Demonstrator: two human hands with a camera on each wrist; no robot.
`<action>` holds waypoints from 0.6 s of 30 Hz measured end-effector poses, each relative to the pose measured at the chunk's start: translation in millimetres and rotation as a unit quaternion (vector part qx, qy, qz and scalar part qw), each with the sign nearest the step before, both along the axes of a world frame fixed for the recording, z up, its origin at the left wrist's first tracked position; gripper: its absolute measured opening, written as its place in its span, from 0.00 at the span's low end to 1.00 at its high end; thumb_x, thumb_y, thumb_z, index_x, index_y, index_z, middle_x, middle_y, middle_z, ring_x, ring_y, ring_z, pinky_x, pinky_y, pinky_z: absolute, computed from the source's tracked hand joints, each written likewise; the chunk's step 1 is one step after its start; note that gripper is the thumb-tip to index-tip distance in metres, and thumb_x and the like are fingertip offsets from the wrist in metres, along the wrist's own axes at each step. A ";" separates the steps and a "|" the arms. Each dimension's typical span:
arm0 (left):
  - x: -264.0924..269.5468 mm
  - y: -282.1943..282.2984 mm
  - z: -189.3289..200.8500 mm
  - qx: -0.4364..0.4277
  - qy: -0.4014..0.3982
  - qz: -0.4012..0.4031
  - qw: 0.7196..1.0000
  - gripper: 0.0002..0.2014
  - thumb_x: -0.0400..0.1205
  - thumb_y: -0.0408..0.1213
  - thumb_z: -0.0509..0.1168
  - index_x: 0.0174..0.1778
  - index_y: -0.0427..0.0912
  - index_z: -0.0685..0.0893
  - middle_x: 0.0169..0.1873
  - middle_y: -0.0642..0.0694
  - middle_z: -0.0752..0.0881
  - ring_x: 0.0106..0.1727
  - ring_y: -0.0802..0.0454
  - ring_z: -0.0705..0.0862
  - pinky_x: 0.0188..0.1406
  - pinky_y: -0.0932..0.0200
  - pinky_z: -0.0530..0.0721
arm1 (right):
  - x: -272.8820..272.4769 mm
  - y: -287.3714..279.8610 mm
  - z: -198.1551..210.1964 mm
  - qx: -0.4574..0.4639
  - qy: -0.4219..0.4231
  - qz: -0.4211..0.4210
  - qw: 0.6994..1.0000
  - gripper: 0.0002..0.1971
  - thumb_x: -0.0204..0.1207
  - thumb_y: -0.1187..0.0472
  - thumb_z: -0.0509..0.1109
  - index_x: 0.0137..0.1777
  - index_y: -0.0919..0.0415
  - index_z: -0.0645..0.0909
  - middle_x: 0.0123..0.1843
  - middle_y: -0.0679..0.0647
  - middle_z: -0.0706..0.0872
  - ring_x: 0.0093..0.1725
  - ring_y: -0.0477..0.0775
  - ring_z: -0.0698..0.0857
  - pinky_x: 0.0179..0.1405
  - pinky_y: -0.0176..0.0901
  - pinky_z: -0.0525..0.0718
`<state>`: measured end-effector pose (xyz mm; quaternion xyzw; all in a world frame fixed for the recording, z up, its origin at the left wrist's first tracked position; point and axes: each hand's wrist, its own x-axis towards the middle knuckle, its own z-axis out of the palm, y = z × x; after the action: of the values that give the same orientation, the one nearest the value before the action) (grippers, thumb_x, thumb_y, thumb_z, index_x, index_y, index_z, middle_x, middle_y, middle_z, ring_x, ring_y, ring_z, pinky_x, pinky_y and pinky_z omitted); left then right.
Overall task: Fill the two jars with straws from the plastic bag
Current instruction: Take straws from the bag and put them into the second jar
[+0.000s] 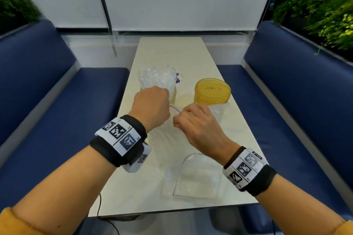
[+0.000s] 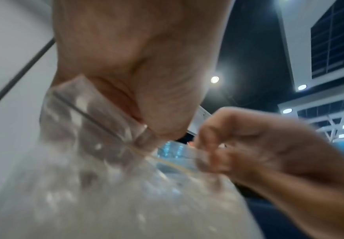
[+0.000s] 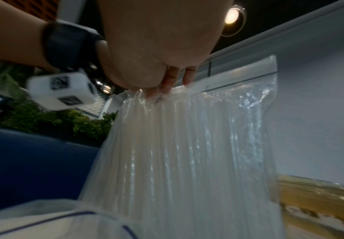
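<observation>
A clear zip bag (image 1: pixel 219 114) of pale straws hangs over the middle of the table. My left hand (image 1: pixel 152 107) and right hand (image 1: pixel 194 126) each pinch its top edge, close together. In the left wrist view my left hand (image 2: pixel 146 80) grips the bag (image 2: pixel 105 186) at the zip strip, and the right hand (image 2: pixel 269 153) pinches beside it. The right wrist view shows my right hand (image 3: pixel 157 40) holding the bag (image 3: pixel 187 145), with long straws inside. Behind my left hand an amber jar (image 1: pixel 172 95) holds several wrapped straws (image 1: pixel 156 78). A yellow jar (image 1: pixel 212 91) stands to its right.
A second clear zip bag (image 1: pixel 194 177) lies flat on the pale table (image 1: pixel 172 53) near its front edge, under my right wrist. Blue benches (image 1: pixel 57 110) run along both sides. A window blind closes off the far end, and plants stand behind the benches.
</observation>
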<state>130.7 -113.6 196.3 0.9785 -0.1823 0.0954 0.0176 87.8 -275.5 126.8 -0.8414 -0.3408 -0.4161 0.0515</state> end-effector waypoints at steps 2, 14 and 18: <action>3.5 2.6 1.6 -0.014 0.006 -0.007 1.000 0.05 0.86 0.36 0.60 0.51 0.45 0.81 0.39 0.47 0.81 0.36 0.45 0.79 0.27 0.57 0.66 | -5.2 3.3 0.2 0.005 0.005 -0.011 1.000 0.10 0.84 0.65 0.67 0.43 0.60 0.86 0.38 0.53 0.83 0.43 0.60 0.84 0.44 0.54 0.79; 9.2 12.8 14.2 -0.086 0.131 -0.073 0.985 0.14 0.82 0.37 0.66 0.62 0.48 0.89 0.50 0.52 0.83 0.47 0.52 0.80 0.44 0.62 0.75 | -14.6 -15.0 33.7 -0.001 0.110 -0.002 0.994 0.13 0.82 0.54 0.68 0.38 0.59 0.82 0.35 0.50 0.79 0.36 0.54 0.77 0.42 0.52 0.74; 6.5 19.3 23.5 -0.172 0.188 -0.058 0.965 0.18 0.83 0.26 0.59 0.60 0.45 0.90 0.61 0.47 0.82 0.38 0.46 0.89 0.27 0.61 0.87 | -12.4 -27.2 45.6 0.014 0.117 -0.007 0.993 0.18 0.83 0.54 0.65 0.31 0.57 0.76 0.30 0.46 0.74 0.31 0.52 0.74 0.40 0.53 0.73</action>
<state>137.1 -94.3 219.8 0.9488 -0.2132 -0.0617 0.2249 75.4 -302.7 172.3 -0.8860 -0.3207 -0.3198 0.0993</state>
